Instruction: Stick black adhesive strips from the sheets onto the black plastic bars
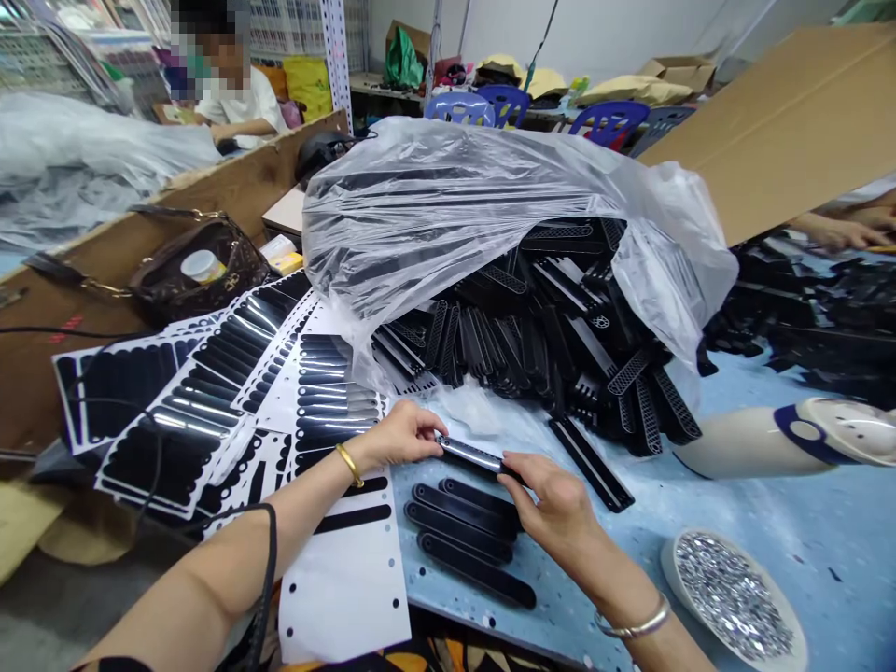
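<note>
"At the blue worktable (595, 583), what is being held?"

"A slim black strip (472, 455), pinched at one end by the left hand (406, 434) and gripped at the other by the right hand (556, 495)."

"And around the strip?"

"At six o'clock, a cluster of rounded black pieces (476, 571) is laid out. At twelve, a heap of black parts (490, 345) is partly covered by clear plastic (420, 205). At nine, printed sheets (172, 457) are spread; at four, silvery bits (732, 593) are held in a white bowl (670, 571)."
</note>
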The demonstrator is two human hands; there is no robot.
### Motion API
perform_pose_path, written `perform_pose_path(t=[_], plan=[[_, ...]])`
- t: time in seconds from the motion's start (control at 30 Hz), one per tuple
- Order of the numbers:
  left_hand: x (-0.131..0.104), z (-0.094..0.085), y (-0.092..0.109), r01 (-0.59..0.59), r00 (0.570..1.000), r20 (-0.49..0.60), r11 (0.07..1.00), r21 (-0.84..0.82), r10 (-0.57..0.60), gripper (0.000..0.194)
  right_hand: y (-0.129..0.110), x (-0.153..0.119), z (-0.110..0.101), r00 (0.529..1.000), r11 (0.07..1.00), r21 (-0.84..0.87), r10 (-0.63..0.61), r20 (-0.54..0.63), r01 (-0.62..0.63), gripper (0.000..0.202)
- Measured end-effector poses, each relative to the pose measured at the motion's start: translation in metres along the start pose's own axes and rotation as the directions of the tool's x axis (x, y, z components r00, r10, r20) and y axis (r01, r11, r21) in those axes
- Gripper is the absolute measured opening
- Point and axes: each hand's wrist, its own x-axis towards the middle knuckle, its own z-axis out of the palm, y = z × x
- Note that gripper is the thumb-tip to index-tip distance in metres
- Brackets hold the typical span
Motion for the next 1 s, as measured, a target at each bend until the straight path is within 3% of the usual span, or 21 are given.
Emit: perform_pose_path(t=[0.7, 1.0], plan=[[-0.0007, -0.0024, -0.002, -0.039, 0.999, 0.009, 0.999, -0.009, 0.039, 0.023, -0.0011, 0.0016, 0.0061, 0.996, 0.998, -0.044, 0.052, 0.076, -0.049, 0.017], [0.0002, -0.0025, -0.0015, 0.034, 0.999, 0.016, 0.997, -0.068, -0.033, 0.022, -0.0023, 0.0019, 0.008, 0.999, 0.998, -0.033, 0.048, 0.025, -0.047, 0.016]])
